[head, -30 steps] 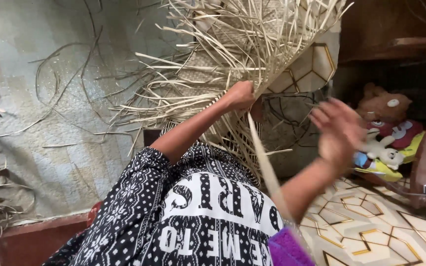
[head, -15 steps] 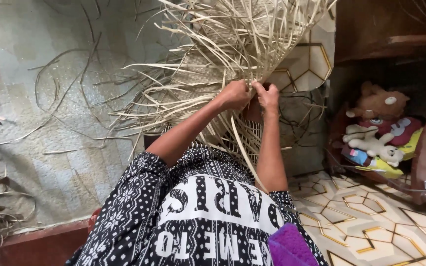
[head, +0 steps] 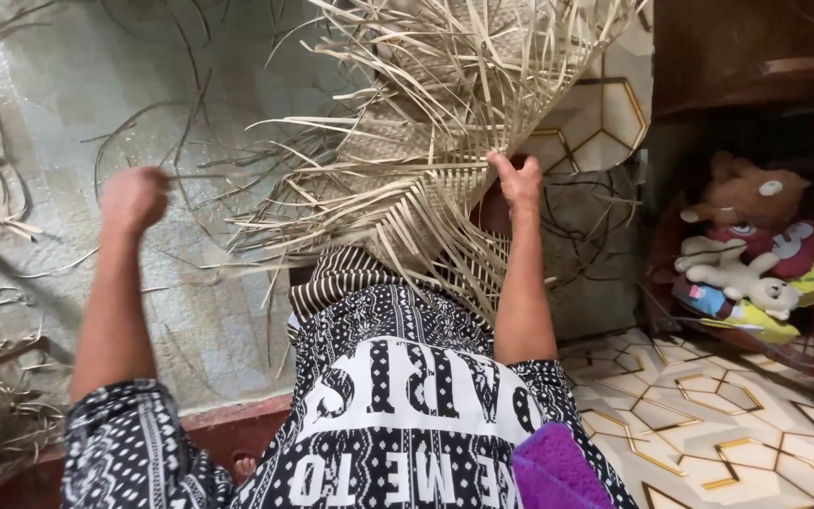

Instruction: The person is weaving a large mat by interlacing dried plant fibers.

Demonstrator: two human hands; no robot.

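Note:
A half-woven piece of pale straw [head: 407,188] stands over my lap, with many loose strip ends fanning out from its top and sides. My right hand [head: 520,179] grips the woven edge at its right side, fingers closed on the weave. My left hand [head: 134,198] is raised well out to the left, closed in a fist. A thin straw strip [head: 219,176] runs from it back toward the weave. My knees in black-and-white patterned cloth [head: 398,396] sit below the piece.
Loose straw strips [head: 2,217] lie scattered on the greenish floor at left. Stuffed toys [head: 746,245] sit in a dark wooden shelf at right. Hexagon-patterned tiles [head: 708,415] cover the floor at lower right. A purple cloth [head: 558,471] is at the bottom edge.
My left hand has left the weave and swung far out to the left, drawing a strip with it. My right hand has stayed on the woven edge.

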